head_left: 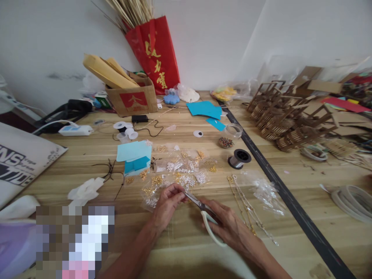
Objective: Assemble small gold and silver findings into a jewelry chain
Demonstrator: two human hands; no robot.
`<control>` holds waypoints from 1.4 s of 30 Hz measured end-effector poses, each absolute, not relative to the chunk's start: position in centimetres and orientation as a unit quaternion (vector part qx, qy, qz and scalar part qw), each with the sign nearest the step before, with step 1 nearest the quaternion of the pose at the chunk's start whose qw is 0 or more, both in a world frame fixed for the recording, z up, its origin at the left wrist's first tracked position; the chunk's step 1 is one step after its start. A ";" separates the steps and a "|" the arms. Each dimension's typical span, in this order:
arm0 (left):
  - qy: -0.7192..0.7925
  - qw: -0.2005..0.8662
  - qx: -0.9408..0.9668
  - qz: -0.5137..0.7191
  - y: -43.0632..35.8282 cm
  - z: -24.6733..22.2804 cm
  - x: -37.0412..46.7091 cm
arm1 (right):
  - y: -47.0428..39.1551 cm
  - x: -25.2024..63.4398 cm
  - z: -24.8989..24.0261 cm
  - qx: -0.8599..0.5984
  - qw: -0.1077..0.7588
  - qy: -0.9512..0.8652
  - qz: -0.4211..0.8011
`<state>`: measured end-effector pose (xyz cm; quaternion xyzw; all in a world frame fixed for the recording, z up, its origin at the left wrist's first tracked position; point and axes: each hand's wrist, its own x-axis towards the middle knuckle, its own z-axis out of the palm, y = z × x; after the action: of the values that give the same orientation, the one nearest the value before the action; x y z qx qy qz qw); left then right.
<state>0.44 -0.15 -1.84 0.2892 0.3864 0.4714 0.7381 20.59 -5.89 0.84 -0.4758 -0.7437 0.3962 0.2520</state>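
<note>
My right hand (226, 223) grips a pair of scissors (213, 232) with pale handles, its blades pointing up and left. The blade tips reach the fingertips of my left hand (171, 197), which are pinched together; what they hold is too small to make out. Just beyond my left hand lie small clear bags of gold and silver findings (186, 180). Gold and silver chains (242, 203) rest to the right of my hands. A spool of thin wire (240, 159) stands farther back on the right.
Blue paper sheets (135, 155) lie left of the bags. A bead jar (226, 142) stands behind the spool. Crumpled clear bags (266, 193) lie right of the chains. Small woven baskets (290, 120), a cardboard box (133, 97) and a red bag (158, 54) are farther back.
</note>
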 end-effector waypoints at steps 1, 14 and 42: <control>0.386 0.738 0.289 0.471 -0.2 -1.8 0.4 | -5.9 20.6 0.9 -0.476 0.251 -0.744 0.397; 0.388 0.734 0.298 0.471 -0.1 -2.0 0.4 | -5.9 20.8 0.8 -0.471 0.243 -0.741 0.412; 0.389 0.730 0.303 0.474 -0.1 -1.8 0.5 | -5.9 20.7 0.8 -0.475 0.249 -0.744 0.398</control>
<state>0.49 -0.14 -1.79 0.3026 0.3887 0.4739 0.7299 20.65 -5.92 0.80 -0.4750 -0.7444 0.3979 0.2488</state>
